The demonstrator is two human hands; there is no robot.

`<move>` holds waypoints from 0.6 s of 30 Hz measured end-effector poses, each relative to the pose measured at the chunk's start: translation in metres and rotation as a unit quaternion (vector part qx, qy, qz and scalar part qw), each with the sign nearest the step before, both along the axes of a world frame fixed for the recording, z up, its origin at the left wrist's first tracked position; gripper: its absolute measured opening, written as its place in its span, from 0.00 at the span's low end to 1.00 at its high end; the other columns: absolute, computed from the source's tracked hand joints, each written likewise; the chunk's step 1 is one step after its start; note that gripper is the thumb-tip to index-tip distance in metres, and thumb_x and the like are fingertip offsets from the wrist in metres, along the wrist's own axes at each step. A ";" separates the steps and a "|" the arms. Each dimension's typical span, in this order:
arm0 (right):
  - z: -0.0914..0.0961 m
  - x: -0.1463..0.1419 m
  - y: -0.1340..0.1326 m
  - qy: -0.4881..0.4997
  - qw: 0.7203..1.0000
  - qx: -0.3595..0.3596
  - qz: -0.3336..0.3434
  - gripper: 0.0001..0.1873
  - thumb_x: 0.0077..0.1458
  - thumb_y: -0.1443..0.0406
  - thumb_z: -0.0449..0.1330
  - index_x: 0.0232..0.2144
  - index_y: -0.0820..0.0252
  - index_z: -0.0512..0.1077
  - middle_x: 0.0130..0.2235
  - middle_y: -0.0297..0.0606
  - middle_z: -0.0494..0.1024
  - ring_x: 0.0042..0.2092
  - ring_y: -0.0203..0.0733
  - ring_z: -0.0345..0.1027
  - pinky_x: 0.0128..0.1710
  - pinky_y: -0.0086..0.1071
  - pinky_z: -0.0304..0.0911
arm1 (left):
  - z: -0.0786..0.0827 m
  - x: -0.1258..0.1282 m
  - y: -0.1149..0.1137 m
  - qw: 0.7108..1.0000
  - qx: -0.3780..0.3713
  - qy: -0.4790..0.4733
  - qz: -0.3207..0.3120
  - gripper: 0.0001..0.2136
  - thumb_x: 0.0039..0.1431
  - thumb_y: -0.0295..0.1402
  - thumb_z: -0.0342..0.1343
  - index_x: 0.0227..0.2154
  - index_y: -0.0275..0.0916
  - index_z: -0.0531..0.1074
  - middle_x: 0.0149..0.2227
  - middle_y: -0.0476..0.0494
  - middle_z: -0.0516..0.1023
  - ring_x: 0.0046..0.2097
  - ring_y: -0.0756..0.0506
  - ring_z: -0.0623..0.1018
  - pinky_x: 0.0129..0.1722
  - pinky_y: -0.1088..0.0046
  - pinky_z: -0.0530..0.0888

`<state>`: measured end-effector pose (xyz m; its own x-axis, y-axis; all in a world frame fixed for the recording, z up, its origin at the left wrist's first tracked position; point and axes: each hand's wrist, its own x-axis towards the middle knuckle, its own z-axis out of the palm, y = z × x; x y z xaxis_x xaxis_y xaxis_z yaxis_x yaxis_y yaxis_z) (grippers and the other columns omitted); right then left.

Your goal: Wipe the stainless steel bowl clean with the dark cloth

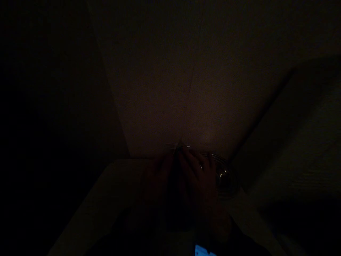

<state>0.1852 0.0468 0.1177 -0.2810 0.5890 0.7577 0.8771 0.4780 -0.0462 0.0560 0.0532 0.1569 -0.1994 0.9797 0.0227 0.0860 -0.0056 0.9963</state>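
Observation:
The view is very dark. My left hand (156,176) and my right hand (198,174) come together over a pale surface, close to the wall. Their fingers are closed around a small dark thing (179,148) whose kind I cannot make out. A thin line runs up the wall from that spot; whether it is a cord or a seam I cannot tell. A ring shines on my right hand. Just right of that hand sits a round, shiny thing with curved bands (225,176), perhaps coiled wire, partly covered by the fingers.
A pale wall (154,96) rises behind my hands. The surface under them has a pale top (117,185). At the right stands a large slanted panel (287,121). A lit blue screen (203,251) shows at the bottom edge. Both sides fade into black.

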 end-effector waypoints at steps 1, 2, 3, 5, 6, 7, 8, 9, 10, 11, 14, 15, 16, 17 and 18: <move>-0.001 -0.003 -0.002 -0.011 1.000 0.011 0.014 0.23 0.62 0.65 0.49 0.58 0.61 0.63 0.60 0.43 0.69 0.57 0.54 0.58 0.60 0.61 0.42 | -0.001 -0.002 0.001 1.000 0.002 -0.001 0.009 0.15 0.53 0.44 0.55 0.32 0.38 0.78 0.36 0.41 0.83 0.40 0.41 0.80 0.39 0.69 0.76; -0.001 -0.005 -0.004 -0.019 0.999 0.020 0.027 0.23 0.62 0.64 0.49 0.58 0.62 0.64 0.60 0.44 0.68 0.58 0.54 0.58 0.60 0.61 0.41 | -0.002 -0.003 0.003 1.000 0.001 -0.007 0.012 0.15 0.53 0.44 0.55 0.34 0.38 0.77 0.38 0.40 0.82 0.41 0.41 0.80 0.41 0.69 0.75; -0.001 -0.007 -0.006 -0.025 0.999 0.027 0.040 0.23 0.62 0.63 0.49 0.58 0.63 0.64 0.60 0.44 0.68 0.58 0.55 0.57 0.61 0.61 0.40 | -0.003 -0.004 0.004 1.000 0.001 -0.016 0.011 0.15 0.53 0.44 0.54 0.35 0.38 0.76 0.40 0.39 0.82 0.43 0.41 0.80 0.42 0.68 0.75; -0.001 -0.009 -0.008 -0.033 0.997 0.036 0.056 0.23 0.62 0.63 0.50 0.58 0.63 0.64 0.60 0.44 0.69 0.58 0.55 0.57 0.61 0.62 0.39 | -0.004 -0.006 0.005 0.999 0.001 -0.032 0.012 0.15 0.53 0.44 0.54 0.35 0.39 0.76 0.41 0.39 0.81 0.44 0.40 0.79 0.44 0.67 0.74; -0.001 -0.010 -0.009 -0.037 0.997 0.038 0.062 0.23 0.62 0.63 0.50 0.58 0.63 0.64 0.60 0.43 0.69 0.59 0.55 0.56 0.61 0.61 0.39 | -0.005 -0.006 0.005 0.999 -0.003 -0.034 0.021 0.14 0.53 0.44 0.53 0.35 0.39 0.75 0.41 0.39 0.81 0.44 0.40 0.79 0.44 0.67 0.74; 0.000 -0.010 -0.009 -0.040 0.996 0.039 0.066 0.23 0.62 0.63 0.51 0.58 0.63 0.65 0.60 0.43 0.69 0.59 0.55 0.56 0.61 0.62 0.39 | -0.005 -0.006 0.005 0.999 -0.005 -0.031 0.035 0.14 0.53 0.43 0.53 0.34 0.40 0.75 0.42 0.39 0.81 0.44 0.40 0.79 0.44 0.67 0.74; 0.000 -0.010 -0.009 -0.043 0.996 0.039 0.068 0.23 0.62 0.64 0.51 0.58 0.62 0.65 0.60 0.42 0.69 0.59 0.55 0.56 0.61 0.62 0.38 | -0.005 -0.005 0.005 0.999 -0.004 -0.025 0.048 0.13 0.54 0.43 0.53 0.34 0.40 0.75 0.44 0.39 0.81 0.45 0.41 0.79 0.44 0.67 0.74; 0.000 -0.009 -0.009 -0.044 0.996 0.039 0.069 0.23 0.62 0.64 0.51 0.58 0.62 0.65 0.60 0.41 0.69 0.59 0.55 0.56 0.61 0.62 0.37 | -0.005 -0.004 0.004 0.998 -0.004 -0.019 0.055 0.12 0.54 0.42 0.52 0.33 0.40 0.75 0.44 0.39 0.80 0.44 0.41 0.79 0.43 0.68 0.75; 0.001 -0.008 -0.008 -0.044 0.996 0.038 0.065 0.23 0.62 0.64 0.51 0.58 0.61 0.64 0.60 0.41 0.69 0.59 0.55 0.56 0.61 0.63 0.37 | -0.004 -0.004 0.003 0.998 -0.002 -0.012 0.055 0.12 0.55 0.42 0.52 0.32 0.40 0.75 0.43 0.40 0.81 0.43 0.42 0.79 0.42 0.69 0.75; 0.002 -0.006 -0.007 -0.040 0.997 0.035 0.057 0.23 0.62 0.64 0.51 0.58 0.61 0.64 0.60 0.41 0.69 0.58 0.55 0.57 0.61 0.64 0.37 | -0.003 -0.003 0.002 0.999 0.000 -0.008 0.045 0.13 0.55 0.43 0.51 0.31 0.40 0.75 0.40 0.41 0.81 0.41 0.42 0.80 0.40 0.70 0.75; 0.007 0.007 0.003 0.003 1.000 0.002 0.010 0.22 0.63 0.65 0.48 0.57 0.62 0.65 0.58 0.43 0.70 0.57 0.56 0.59 0.59 0.64 0.43 | 0.002 0.000 -0.001 1.000 -0.003 -0.002 -0.009 0.14 0.55 0.45 0.52 0.29 0.40 0.75 0.31 0.44 0.82 0.35 0.43 0.80 0.33 0.72 0.75; 0.009 0.013 0.006 0.024 1.000 -0.014 -0.004 0.21 0.64 0.65 0.46 0.57 0.62 0.66 0.57 0.43 0.72 0.56 0.55 0.60 0.58 0.63 0.47 | 0.003 0.001 -0.002 1.000 -0.011 -0.005 -0.022 0.15 0.54 0.46 0.53 0.28 0.40 0.76 0.30 0.45 0.81 0.34 0.44 0.80 0.31 0.73 0.74; 0.011 0.018 0.009 0.046 0.998 -0.030 -0.015 0.21 0.64 0.66 0.45 0.56 0.63 0.66 0.56 0.43 0.73 0.55 0.54 0.61 0.57 0.61 0.50 | 0.005 0.001 -0.003 0.999 -0.021 -0.012 -0.034 0.15 0.54 0.46 0.53 0.28 0.39 0.76 0.29 0.45 0.81 0.33 0.43 0.80 0.28 0.73 0.74; 0.012 0.021 0.011 0.062 0.997 -0.044 -0.024 0.21 0.65 0.67 0.44 0.55 0.62 0.67 0.54 0.43 0.74 0.55 0.53 0.62 0.57 0.59 0.53 | 0.007 0.002 -0.004 0.998 -0.029 -0.019 -0.042 0.14 0.53 0.46 0.54 0.29 0.40 0.76 0.28 0.45 0.81 0.32 0.43 0.80 0.27 0.73 0.73; 0.013 0.023 0.011 0.071 0.996 -0.048 -0.027 0.21 0.65 0.67 0.43 0.55 0.62 0.68 0.53 0.43 0.75 0.54 0.52 0.63 0.56 0.58 0.54 | 0.008 0.002 -0.005 0.998 -0.034 -0.026 -0.046 0.14 0.53 0.45 0.54 0.29 0.40 0.76 0.28 0.45 0.81 0.32 0.43 0.80 0.26 0.74 0.73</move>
